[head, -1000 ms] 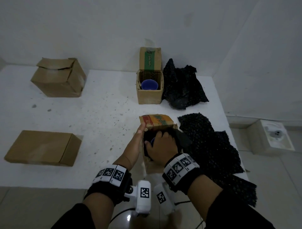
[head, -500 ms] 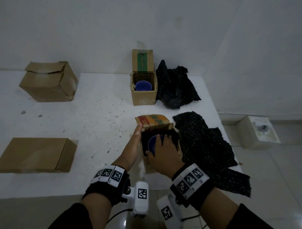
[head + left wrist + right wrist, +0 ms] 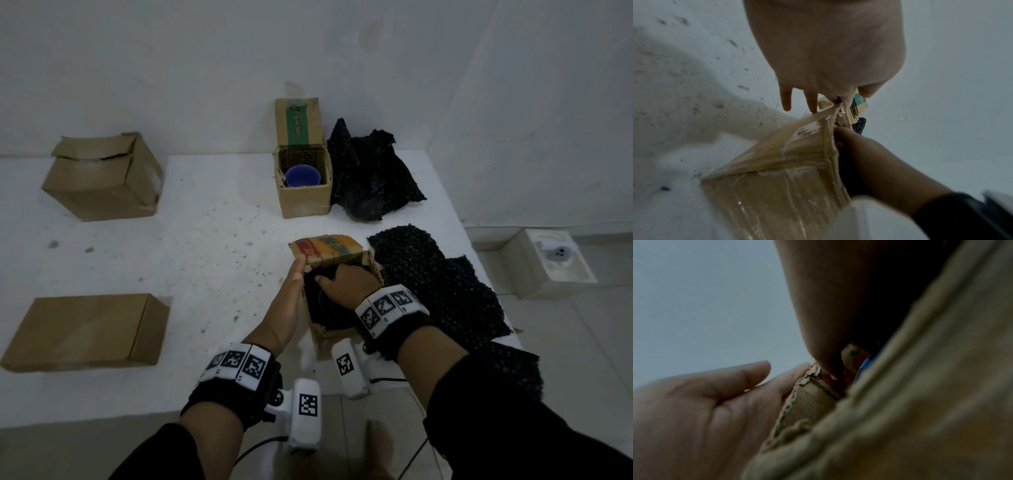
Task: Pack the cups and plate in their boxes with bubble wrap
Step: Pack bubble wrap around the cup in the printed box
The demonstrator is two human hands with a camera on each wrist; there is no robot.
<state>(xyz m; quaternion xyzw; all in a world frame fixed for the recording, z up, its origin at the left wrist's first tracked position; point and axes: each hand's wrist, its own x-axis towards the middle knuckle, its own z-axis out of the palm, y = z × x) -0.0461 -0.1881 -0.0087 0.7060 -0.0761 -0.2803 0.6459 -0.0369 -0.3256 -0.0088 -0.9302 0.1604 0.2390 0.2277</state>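
An open cardboard box (image 3: 313, 330) with a printed flap (image 3: 325, 248) stands near the table's front edge. My left hand (image 3: 296, 277) lies flat with straight fingers (image 3: 786, 100) against its left wall (image 3: 777, 162). My right hand (image 3: 346, 282) reaches down into the box over black bubble wrap (image 3: 313, 305). Its thumb (image 3: 322, 280) shows but its fingers are hidden inside. A sliver of a blue cup (image 3: 867, 363) shows inside in the right wrist view. A second blue cup (image 3: 303, 176) sits unwrapped in another open box (image 3: 305, 204) by the wall.
A crumpled black bubble wrap (image 3: 373, 181) lies right of the far box. A flat black sheet (image 3: 442, 291) covers the table's right edge. A closed box (image 3: 102, 181) stands at the far left and a flat box (image 3: 85, 332) at the near left. A white fixture (image 3: 555, 263) sits on the floor.
My right hand has pushed deeper and farther into the near box, and in the head view it now covers the blue cup. My left hand stays against the box's left side.
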